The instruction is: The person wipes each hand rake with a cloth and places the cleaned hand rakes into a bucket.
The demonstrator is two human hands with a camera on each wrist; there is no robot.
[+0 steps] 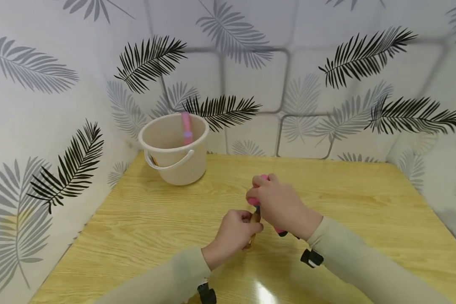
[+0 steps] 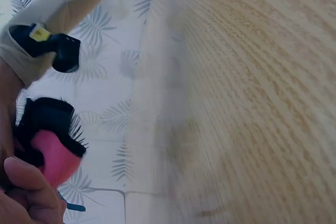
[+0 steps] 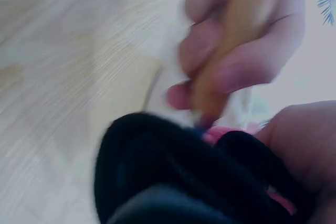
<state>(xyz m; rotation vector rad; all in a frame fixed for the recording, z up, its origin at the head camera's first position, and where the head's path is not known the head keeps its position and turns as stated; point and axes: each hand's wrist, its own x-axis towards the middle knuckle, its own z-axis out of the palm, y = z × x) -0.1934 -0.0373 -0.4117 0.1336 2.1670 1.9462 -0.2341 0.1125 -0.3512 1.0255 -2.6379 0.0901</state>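
Observation:
In the head view my left hand (image 1: 232, 231) grips a brown wooden-looking handle (image 1: 255, 218) above the table. The right wrist view shows fingers curled round this handle (image 3: 247, 11). My right hand (image 1: 283, 207), close above and to the right, holds a pink-and-black tool (image 1: 253, 201) whose exact kind I cannot tell. Its pink body (image 2: 59, 156) and black end appear in the left wrist view. A small blue part (image 1: 257, 208) shows between the handle and the tool. How the two pieces meet is hidden by the hands and blurred.
A cream bucket (image 1: 180, 171) with a white carrying handle stands at the back left of the wood-grain table (image 1: 137, 228). Inside the bucket a pink item (image 1: 187, 126) leans against the wall. Leaf-patterned wall covering (image 1: 247, 135) borders the table's back.

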